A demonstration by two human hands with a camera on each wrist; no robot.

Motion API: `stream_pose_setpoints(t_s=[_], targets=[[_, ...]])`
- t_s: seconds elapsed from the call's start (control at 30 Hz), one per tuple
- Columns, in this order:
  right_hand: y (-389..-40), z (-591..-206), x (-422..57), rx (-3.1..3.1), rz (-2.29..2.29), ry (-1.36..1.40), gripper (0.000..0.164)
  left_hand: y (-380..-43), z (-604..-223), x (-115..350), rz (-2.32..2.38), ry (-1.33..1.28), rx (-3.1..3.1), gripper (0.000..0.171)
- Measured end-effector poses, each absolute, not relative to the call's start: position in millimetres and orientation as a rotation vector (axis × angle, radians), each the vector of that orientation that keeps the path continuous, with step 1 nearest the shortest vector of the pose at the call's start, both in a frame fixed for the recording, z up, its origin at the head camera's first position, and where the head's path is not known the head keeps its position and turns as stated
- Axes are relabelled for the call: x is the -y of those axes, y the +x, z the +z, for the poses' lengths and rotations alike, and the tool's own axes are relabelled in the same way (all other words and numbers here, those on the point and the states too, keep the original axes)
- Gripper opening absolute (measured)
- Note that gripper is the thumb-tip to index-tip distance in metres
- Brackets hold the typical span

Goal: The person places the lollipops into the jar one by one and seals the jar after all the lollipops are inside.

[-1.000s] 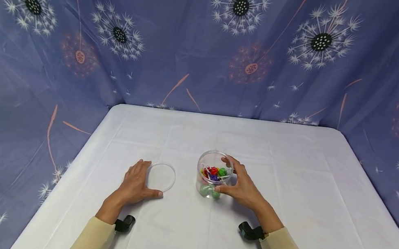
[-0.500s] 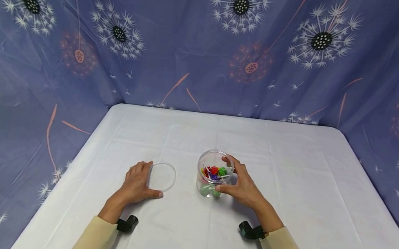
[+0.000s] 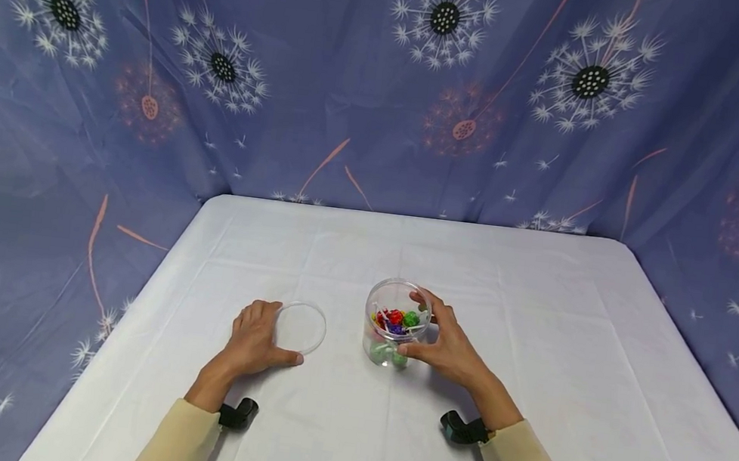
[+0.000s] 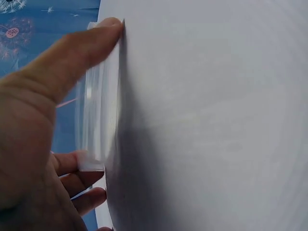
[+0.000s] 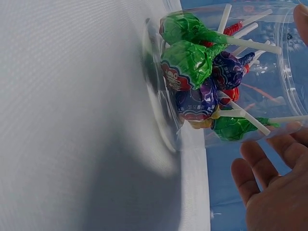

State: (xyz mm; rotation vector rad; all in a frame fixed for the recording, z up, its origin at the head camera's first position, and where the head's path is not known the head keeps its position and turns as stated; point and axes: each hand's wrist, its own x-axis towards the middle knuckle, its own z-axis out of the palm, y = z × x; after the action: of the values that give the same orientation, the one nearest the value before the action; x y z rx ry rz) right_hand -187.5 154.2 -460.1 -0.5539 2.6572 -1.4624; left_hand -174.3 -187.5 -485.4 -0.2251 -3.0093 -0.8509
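Note:
My left hand point(image 3: 254, 339) grips a clear round plastic lid point(image 3: 323, 329) lying on the white table. In the left wrist view the thumb is at one edge of the lid point(image 4: 98, 110) and the fingertips are at the opposite edge. A little to the right stands a clear plastic jar point(image 3: 367, 340), upright with its top uncovered. Wrapped lollipops point(image 5: 192, 72) in green, purple, red and yellow lie inside, their white sticks pointing various ways. My right hand point(image 3: 452, 346) holds the jar from the right, thumb in front and fingers behind, near the rim.
The white cloth of the table point(image 3: 539, 303) surrounds the jar and lid. Blue dandelion-print curtains point(image 3: 331, 89) hang behind it and along both sides. A black wrist camera point(image 3: 239, 414) is strapped at the left wrist, another black camera point(image 3: 462, 428) at the right.
My left hand and forearm have shifted very slightly right, still at the lid. The right hand and the jar stay in place. The head view tilts a little.

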Motion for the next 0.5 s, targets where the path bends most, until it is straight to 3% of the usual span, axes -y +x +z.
stream_pose_setpoints(t_s=[0.5], targets=[[-186, -461, -155, -2.653, -1.475, -0.531, 0.094, -175, -434, 159, -0.918, -0.35, 2.918, 0.106]])
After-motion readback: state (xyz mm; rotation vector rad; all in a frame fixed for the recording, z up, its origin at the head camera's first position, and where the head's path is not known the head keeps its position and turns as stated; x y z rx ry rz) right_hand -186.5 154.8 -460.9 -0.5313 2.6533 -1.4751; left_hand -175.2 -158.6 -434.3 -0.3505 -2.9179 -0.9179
